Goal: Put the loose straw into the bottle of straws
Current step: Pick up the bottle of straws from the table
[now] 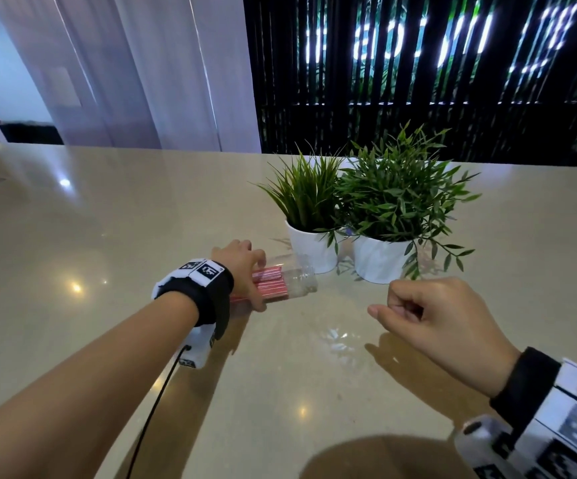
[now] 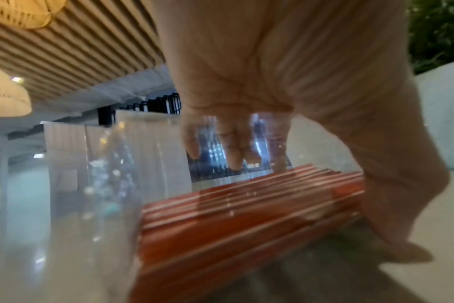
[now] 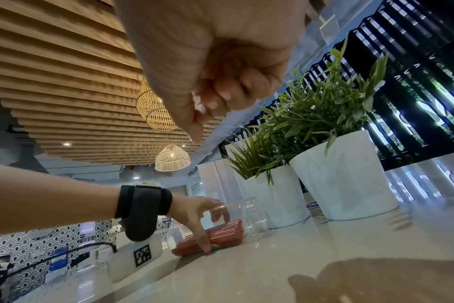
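Under the left hand (image 1: 242, 267), w/ fingers wrapped round it, lies the bottle (image 1: 297, 281) of straws (image 1: 270, 283); right hand (image 1: 432, 319) clenched, empty.

Beige glossy tabletop (image 1: 107, 219), ceiling lights reflected on it. Two potted plants in white pots at 1 o'clock, just beside each other: grass-like plant (image 1: 306, 198) on the left, bushier leafy plant (image 1: 397, 198) on the right. Black slatted wall (image 1: 418, 63) at 12–2 o'clock, lit lettering behind it. White curtains (image 1: 149, 63) at 11. Overhead: wooden slat ceiling (image 3: 65, 82), two wicker pendant lamps (image 3: 172, 158).
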Available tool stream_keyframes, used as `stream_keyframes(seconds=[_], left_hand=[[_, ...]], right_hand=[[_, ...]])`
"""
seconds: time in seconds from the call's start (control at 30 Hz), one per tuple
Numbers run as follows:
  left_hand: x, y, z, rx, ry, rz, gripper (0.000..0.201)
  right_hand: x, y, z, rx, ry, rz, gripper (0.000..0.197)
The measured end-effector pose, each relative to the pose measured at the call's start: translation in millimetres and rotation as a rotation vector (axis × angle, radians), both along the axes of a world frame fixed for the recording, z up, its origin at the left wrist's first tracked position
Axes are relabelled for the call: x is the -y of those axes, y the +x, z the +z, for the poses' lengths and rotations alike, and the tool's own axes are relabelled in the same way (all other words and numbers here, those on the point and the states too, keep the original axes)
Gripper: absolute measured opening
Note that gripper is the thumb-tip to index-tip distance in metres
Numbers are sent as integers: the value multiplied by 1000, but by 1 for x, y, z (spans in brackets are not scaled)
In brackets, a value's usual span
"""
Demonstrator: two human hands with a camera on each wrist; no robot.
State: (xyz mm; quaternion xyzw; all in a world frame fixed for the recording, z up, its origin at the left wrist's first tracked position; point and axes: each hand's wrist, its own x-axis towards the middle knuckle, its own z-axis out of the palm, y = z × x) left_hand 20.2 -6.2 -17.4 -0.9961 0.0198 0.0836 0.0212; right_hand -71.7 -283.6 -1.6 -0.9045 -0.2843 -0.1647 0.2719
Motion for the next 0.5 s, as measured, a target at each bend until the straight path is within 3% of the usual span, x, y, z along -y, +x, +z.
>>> stream_keyframes(seconds=[0.17,0.4,0.5], left_hand=[[9,-16,9,-24,-273,53,73],[31,-43,17,197,-514,-4,85],[44,-50,21,230,-660,2,75]], right_hand=[[11,2,3,-3,29,-18,40],[45,-3,14,-123,-131,-10,40],[61,-1,16,-147,-168,-39,38]])
